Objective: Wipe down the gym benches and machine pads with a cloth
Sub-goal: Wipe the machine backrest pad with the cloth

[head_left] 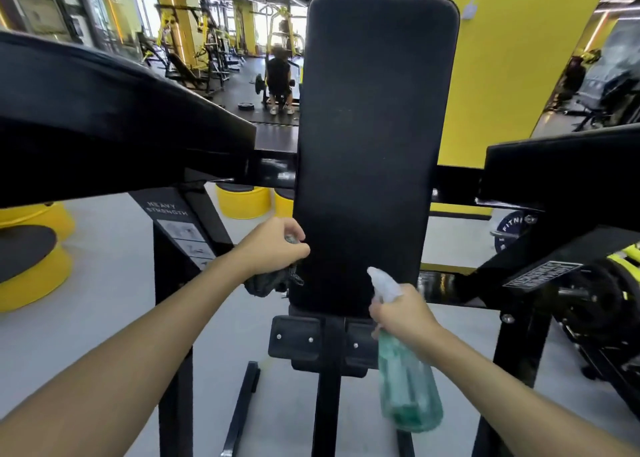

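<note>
Grey cloth (273, 283) bunched up in the left hand (273, 245), fingers curled round it, right at the lower left edge of the upright black pad (374, 145). Right hand (403, 313) grips a green spray bottle (408, 387) by the neck, nozzle up near the pad's bottom right. Side pads (104, 120) flank it, yellow stools (38, 266) sit on the floor, and someone (278, 75) is seated way back.
</note>
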